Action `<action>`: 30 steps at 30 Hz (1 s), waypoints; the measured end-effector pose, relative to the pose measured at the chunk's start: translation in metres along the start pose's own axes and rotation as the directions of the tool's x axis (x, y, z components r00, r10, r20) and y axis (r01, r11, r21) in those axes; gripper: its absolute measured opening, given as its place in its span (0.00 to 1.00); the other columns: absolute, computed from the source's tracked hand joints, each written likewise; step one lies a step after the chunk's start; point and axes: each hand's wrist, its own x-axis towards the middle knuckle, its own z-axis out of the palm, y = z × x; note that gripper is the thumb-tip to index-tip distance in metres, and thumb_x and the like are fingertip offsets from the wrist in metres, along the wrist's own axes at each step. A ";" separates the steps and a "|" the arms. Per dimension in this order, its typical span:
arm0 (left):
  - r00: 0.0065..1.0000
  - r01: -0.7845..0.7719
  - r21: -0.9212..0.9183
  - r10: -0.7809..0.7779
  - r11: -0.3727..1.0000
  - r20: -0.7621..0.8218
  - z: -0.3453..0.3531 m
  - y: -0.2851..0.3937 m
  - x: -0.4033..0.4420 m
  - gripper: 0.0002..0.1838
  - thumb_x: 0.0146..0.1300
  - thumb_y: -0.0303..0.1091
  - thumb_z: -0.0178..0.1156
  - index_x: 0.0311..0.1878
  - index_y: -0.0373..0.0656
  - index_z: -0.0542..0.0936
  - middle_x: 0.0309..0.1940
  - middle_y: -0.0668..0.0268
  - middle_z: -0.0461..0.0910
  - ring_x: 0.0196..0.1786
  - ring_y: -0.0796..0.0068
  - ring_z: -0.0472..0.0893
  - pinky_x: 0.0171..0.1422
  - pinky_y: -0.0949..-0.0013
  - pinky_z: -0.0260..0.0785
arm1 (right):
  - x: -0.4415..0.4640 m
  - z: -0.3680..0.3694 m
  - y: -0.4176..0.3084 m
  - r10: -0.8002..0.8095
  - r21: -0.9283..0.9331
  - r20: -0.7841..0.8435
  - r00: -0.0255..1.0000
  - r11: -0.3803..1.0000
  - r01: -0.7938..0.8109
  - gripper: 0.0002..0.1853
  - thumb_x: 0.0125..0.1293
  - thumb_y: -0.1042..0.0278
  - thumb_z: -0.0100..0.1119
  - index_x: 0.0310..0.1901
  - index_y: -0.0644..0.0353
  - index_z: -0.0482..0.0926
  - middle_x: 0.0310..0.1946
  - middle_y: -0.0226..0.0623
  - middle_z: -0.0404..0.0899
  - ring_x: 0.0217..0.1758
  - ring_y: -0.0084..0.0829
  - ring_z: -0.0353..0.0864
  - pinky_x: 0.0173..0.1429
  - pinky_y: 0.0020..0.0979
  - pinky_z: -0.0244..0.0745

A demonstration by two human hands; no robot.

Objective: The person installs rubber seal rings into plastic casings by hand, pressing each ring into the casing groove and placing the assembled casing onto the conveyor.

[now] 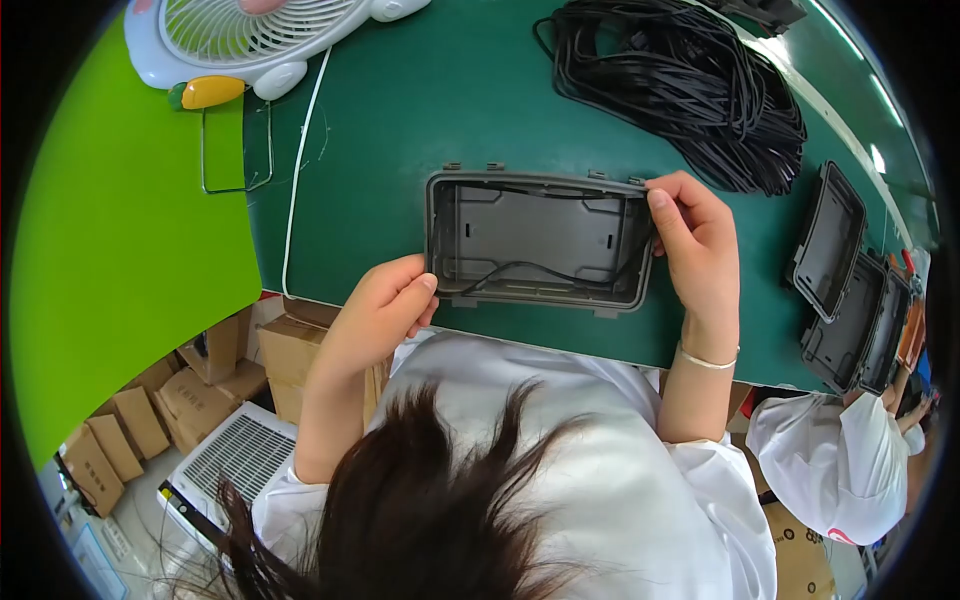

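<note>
A dark grey plastic box (535, 235), open at the top, lies near the front edge of the green table. A black cord (520, 268) runs inside it, along the rim and across the lower part. My left hand (392, 298) pinches the box's near left corner between thumb and fingers. At the far right corner, my right hand (692, 222) grips the rim, thumb on top and fingers curled at the wall. Small latch tabs stick out along the box's long sides. The fingertips under the rim are partly hidden.
A large coil of black cable (680, 90) lies at the back right. Grey plastic covers (832, 240) are piled at the right edge. A white fan (260, 40) stands at the back left. Cardboard boxes (170, 410) sit below, left. Another person in white (835, 460) is at right.
</note>
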 end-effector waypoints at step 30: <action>0.991 -0.128 0.102 0.122 0.987 0.061 0.004 0.004 0.007 0.11 0.65 0.30 0.50 0.24 0.40 0.70 0.18 0.73 0.69 0.20 0.88 0.64 0.22 0.78 0.55 | 0.019 0.004 0.012 0.071 0.317 -0.020 0.997 0.946 -0.061 0.06 0.67 0.71 0.56 0.40 0.65 0.77 0.27 0.22 0.75 0.28 0.11 0.68 0.32 0.16 0.65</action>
